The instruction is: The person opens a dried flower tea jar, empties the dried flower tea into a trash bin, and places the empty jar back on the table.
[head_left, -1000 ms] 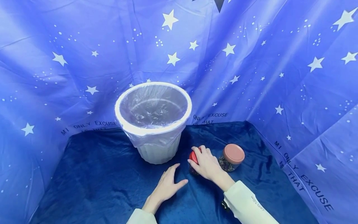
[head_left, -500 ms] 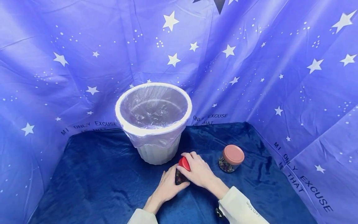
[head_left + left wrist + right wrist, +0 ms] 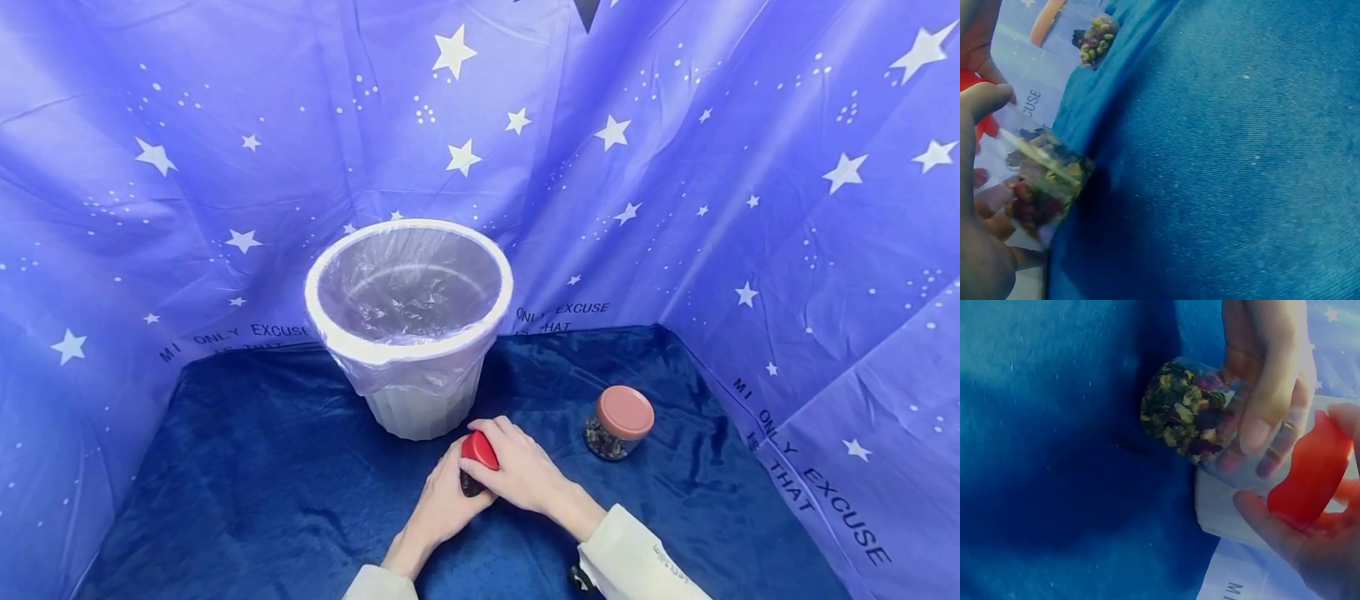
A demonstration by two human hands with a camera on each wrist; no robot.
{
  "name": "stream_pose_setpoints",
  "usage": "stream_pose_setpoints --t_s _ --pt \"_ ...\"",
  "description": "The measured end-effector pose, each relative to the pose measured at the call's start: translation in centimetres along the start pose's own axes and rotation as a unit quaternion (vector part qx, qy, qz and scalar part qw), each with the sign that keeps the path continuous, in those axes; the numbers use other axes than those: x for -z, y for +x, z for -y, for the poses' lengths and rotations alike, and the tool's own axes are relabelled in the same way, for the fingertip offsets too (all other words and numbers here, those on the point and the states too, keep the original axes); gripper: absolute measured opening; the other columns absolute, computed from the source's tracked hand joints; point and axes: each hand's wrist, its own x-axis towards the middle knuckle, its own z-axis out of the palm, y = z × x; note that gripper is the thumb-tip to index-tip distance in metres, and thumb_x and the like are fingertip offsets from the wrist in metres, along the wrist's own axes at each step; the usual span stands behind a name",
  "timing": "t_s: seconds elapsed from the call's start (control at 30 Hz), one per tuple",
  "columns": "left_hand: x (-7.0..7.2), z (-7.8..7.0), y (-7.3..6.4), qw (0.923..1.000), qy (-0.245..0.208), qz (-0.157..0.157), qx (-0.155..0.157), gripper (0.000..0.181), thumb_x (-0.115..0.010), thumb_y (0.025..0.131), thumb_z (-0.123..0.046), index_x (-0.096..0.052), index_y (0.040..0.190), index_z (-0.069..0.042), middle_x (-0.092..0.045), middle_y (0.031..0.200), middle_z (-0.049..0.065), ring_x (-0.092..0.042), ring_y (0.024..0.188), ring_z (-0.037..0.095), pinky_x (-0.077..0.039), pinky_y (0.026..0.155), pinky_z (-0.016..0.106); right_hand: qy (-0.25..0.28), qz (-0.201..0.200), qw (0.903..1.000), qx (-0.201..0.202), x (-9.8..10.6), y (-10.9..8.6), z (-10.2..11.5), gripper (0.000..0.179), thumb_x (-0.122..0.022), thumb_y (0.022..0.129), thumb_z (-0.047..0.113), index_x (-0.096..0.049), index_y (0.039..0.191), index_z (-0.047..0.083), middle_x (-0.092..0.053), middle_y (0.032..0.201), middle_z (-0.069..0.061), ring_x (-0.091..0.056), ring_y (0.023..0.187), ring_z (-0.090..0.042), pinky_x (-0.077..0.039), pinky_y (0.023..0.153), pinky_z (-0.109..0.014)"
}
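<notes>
A clear jar of dried flowers, with a red lid at its mouth, is between both hands in front of the bin. My left hand grips the jar's glass side, thumb and fingers on either side of it. With its fingers round the edge, my right hand holds the red lid from the right. In the right wrist view the jar lies sideways across the picture, its dried petals and buds gathered at the base. Left fingers cover part of the glass.
A white bin lined with a clear plastic bag stands just behind the hands. To the right, a second jar of dried flowers has a pink lid. Dark blue cloth covers the table, and starry purple curtains surround it.
The right hand has brought the red-lidded jar left and nearer, away from the pink-lidded jar. The left hand, earlier apart from it, now grips its side.
</notes>
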Motion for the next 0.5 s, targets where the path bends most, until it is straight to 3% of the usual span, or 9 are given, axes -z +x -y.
stream_pose_setpoints --t_s 0.17,0.3,0.5 --pt "-0.3 0.1 -0.1 0.9962 0.038 -0.069 -0.037 0.075 -0.082 0.069 -0.031 -0.051 0.133 -0.009 -0.065 0.120 0.004 -0.065 0.104 0.019 -0.055 0.088 0.038 0.030 -0.009 0.9995 -0.001 -0.3 -0.2 0.3 0.047 -0.061 0.092 0.046 -0.058 0.129 0.017 -0.062 0.118 -0.001 -0.062 0.102 -0.016 -0.052 0.082 -0.040" --pt "-0.6 -0.2 -0.2 0.9916 0.068 -0.098 -0.050 0.072 -0.084 0.066 -0.031 -0.054 0.127 -0.007 -0.066 0.114 0.006 -0.066 0.099 0.020 -0.056 0.083 0.040 0.019 -0.010 0.9997 -0.010 -0.6 -0.1 0.3 0.045 -0.059 0.094 0.045 -0.057 0.127 0.015 -0.063 0.115 -0.003 -0.062 0.097 -0.018 -0.051 0.084 -0.043" --pt "-0.9 -0.9 -0.6 0.9758 0.146 -0.143 -0.079 0.068 -0.084 0.061 -0.036 -0.059 0.116 -0.008 -0.068 0.100 0.004 -0.067 0.087 0.020 -0.056 0.073 0.037 -0.012 -0.030 0.9988 -0.036 -0.4 0.0 0.3 0.040 -0.057 0.095 0.046 -0.061 0.116 0.013 -0.065 0.097 -0.003 -0.061 0.077 -0.017 -0.050 0.065 -0.031"
